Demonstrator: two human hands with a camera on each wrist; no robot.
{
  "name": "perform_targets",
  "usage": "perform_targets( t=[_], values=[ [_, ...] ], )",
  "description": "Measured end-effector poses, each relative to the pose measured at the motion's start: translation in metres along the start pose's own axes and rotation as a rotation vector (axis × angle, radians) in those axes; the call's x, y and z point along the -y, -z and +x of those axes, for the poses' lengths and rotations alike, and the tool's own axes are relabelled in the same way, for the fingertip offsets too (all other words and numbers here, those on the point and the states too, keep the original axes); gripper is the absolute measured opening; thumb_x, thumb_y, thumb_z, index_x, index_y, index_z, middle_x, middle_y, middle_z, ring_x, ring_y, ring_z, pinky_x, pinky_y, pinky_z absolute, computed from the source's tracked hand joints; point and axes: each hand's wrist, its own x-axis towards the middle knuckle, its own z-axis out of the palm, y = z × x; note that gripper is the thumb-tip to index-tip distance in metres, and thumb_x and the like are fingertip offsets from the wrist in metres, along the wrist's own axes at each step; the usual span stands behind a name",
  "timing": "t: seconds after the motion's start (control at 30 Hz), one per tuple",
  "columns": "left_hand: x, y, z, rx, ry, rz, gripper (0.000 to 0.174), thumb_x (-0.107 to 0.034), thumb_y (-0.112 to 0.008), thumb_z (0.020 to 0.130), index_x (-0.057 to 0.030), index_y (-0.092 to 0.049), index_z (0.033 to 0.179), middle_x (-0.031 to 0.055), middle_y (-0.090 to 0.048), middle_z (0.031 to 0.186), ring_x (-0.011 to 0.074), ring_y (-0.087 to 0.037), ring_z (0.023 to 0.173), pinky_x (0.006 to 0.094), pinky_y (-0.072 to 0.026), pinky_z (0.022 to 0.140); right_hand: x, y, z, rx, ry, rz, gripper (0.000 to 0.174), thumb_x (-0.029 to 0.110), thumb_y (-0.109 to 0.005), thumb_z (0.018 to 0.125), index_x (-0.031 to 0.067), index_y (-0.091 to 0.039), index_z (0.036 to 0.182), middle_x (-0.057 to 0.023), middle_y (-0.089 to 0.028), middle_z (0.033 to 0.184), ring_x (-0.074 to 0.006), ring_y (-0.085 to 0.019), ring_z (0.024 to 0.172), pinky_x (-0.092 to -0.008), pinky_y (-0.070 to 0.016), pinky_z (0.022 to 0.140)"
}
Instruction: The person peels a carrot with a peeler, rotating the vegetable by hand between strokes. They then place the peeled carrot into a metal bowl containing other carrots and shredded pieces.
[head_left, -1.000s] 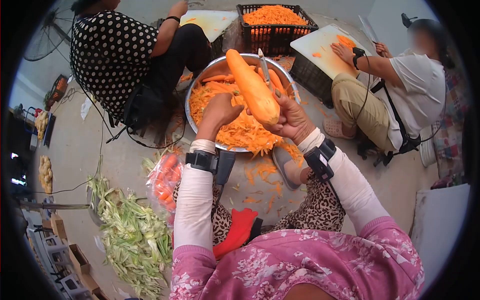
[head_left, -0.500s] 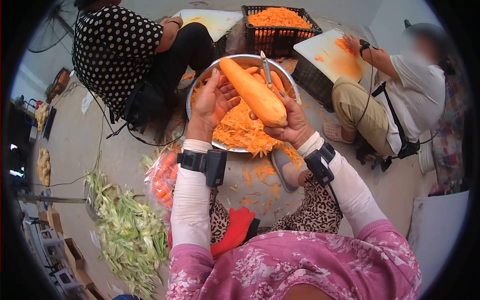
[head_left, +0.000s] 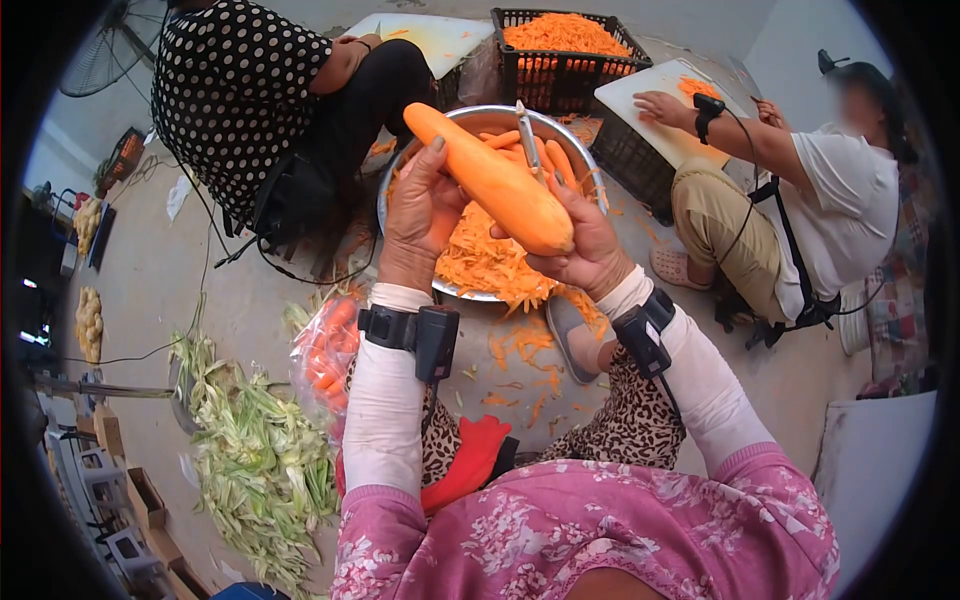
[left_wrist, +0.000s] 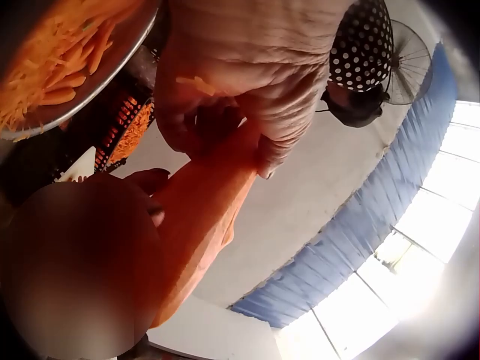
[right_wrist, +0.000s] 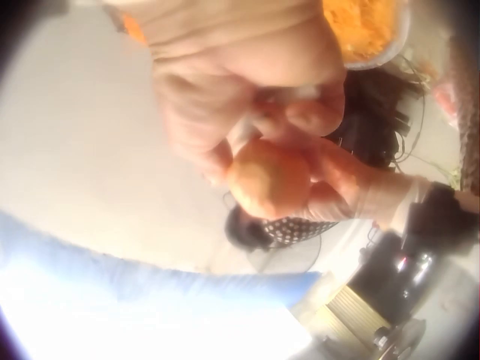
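Peeled carrot (head_left: 495, 185) held between two bare hands, above the metal basin (head_left: 567, 132) of orange shreds. The carrot's long axis runs obliquely, from its narrower far-left end to its thick near-right end. The right hand (head_left: 590, 245) is nearer the thick end, its fingers curled round the underside; it also grips a peeler (head_left: 528, 135), whose visible part extends toward the far side, to the right of the carrot. The left hand (head_left: 415, 215) holds the carrot from the left, farther along its length, with the thumb against its side and the fingers partly curled beneath; the narrow tip projects beyond this grip. Hidden or unclear: the peeler's lower part, behind the right thumb; several left fingertips, under the carrot; and, in the left wrist view, a large blurred shape. The right wrist view is overexposed and shows the carrot nearly end-on
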Motion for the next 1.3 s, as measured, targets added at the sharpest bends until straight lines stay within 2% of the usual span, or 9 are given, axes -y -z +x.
perform_targets(
  t=[0.2, 0.27, 0.57, 0.63, 0.7, 0.77, 0.87, 1.2, 1.3],
  values=[
    [-0.003, 0.011, 0.003, -0.214, -0.095, 0.118, 0.036, -0.026, -0.063, 0.087, -0.0006, -0.052, 0.111, 0.0085, -0.06, 0.099, 0.0188, -0.061, 0.093, 0.0342, -0.0515, 0.082, 0.0, -0.006, -0.002, -0.178, 0.031, -0.235, 0.043, 0.035, -0.058, 0.09, 0.0078, -0.045, 0.121, -0.0051, -0.058, 0.085, -0.0004, -0.033, 0.047, -0.0152, -0.0337, 0.041],
    [-0.003, 0.009, 0.003, -0.247, -0.113, 0.164, 0.039, -0.027, -0.063, 0.088, 0.001, -0.051, 0.111, 0.0077, -0.059, 0.097, 0.0166, -0.061, 0.088, 0.0307, -0.0536, 0.076, -0.002, -0.011, 0.0, -0.172, 0.011, -0.376, 0.04, 0.034, -0.065, 0.085, 0.0066, -0.048, 0.11, 0.0046, -0.048, 0.073, 0.0003, -0.031, 0.045, -0.0146, -0.0312, 0.039],
    [0.015, -0.009, -0.001, -0.174, -0.055, 0.109, 0.054, -0.051, -0.045, 0.092, -0.0018, -0.05, 0.113, 0.0095, -0.062, 0.094, 0.0186, -0.063, 0.083, 0.0306, -0.0539, 0.074, -0.008, -0.018, 0.003, -0.185, 0.021, -0.212, 0.031, 0.027, -0.064, 0.086, 0.0063, -0.05, 0.103, 0.0042, -0.049, 0.072, 0.0007, -0.031, 0.045, -0.0144, -0.03, 0.038],
    [0.024, -0.007, -0.001, -0.077, 0.029, 0.064, 0.063, -0.059, -0.034, 0.092, -0.0035, -0.048, 0.119, 0.0094, -0.061, 0.1, 0.0213, -0.06, 0.094, 0.0368, -0.0489, 0.087, -0.007, -0.018, 0.004, -0.196, 0.025, -0.21, 0.03, 0.027, -0.065, 0.086, 0.0062, -0.051, 0.103, 0.0044, -0.049, 0.071, 0.0009, -0.031, 0.045, -0.0145, -0.0297, 0.038],
    [0.032, -0.009, -0.002, -0.143, 0.02, 0.023, 0.064, -0.059, -0.031, 0.092, -0.004, -0.046, 0.121, 0.0105, -0.059, 0.105, 0.0219, -0.06, 0.097, 0.0367, -0.0512, 0.083, -0.004, -0.018, 0.004, -0.208, 0.03, -0.211, 0.03, 0.027, -0.065, 0.085, 0.0061, -0.051, 0.102, 0.0045, -0.049, 0.07, 0.0011, -0.031, 0.044, -0.0146, -0.0294, 0.038],
    [0.035, -0.015, -0.005, -0.212, 0.008, -0.02, 0.065, -0.06, -0.029, 0.093, -0.0044, -0.045, 0.123, 0.0116, -0.058, 0.11, 0.0224, -0.059, 0.101, 0.0366, -0.0536, 0.08, -0.002, -0.022, 0.004, -0.245, -0.009, -0.348, 0.031, 0.027, -0.067, 0.084, 0.0054, -0.052, 0.102, 0.0049, -0.048, 0.068, 0.0007, -0.033, 0.045, -0.0154, -0.0281, 0.037],
    [0.032, -0.023, -0.009, -0.119, 0.025, 0.006, 0.066, -0.058, -0.022, 0.094, -0.0064, -0.037, 0.132, 0.0145, -0.052, 0.12, 0.0259, -0.055, 0.109, 0.0408, -0.0492, 0.093, -0.002, -0.025, 0.004, -0.316, -0.01, -0.611, 0.03, 0.026, -0.069, 0.082, 0.0049, -0.055, 0.098, 0.0047, -0.049, 0.069, 0.0002, -0.036, 0.046, -0.0163, -0.0275, 0.038],
    [0.042, -0.025, -0.005, -0.199, 0.09, 0.06, 0.059, -0.051, -0.031, 0.096, -0.0035, -0.038, 0.13, 0.015, -0.052, 0.12, 0.0259, -0.056, 0.11, 0.0355, -0.0535, 0.087, 0.005, -0.029, 0.009, -0.497, 0.302, -0.98, 0.028, 0.023, -0.071, 0.08, 0.0027, -0.057, 0.093, 0.0033, -0.051, 0.068, -0.0012, -0.04, 0.05, -0.0173, -0.0297, 0.042],
    [0.045, -0.014, -0.002, -0.22, 0.093, 0.157, 0.056, -0.047, -0.036, 0.096, -0.0019, -0.039, 0.13, 0.0146, -0.054, 0.118, 0.0241, -0.059, 0.105, 0.0335, -0.0548, 0.084, 0.009, -0.03, 0.01, -0.559, 0.296, -1.073, 0.023, 0.012, -0.063, 0.079, -0.003, -0.059, 0.095, 0.0003, -0.055, 0.077, -0.0062, -0.05, 0.07, -0.022, -0.0416, 0.061]
  ],
)
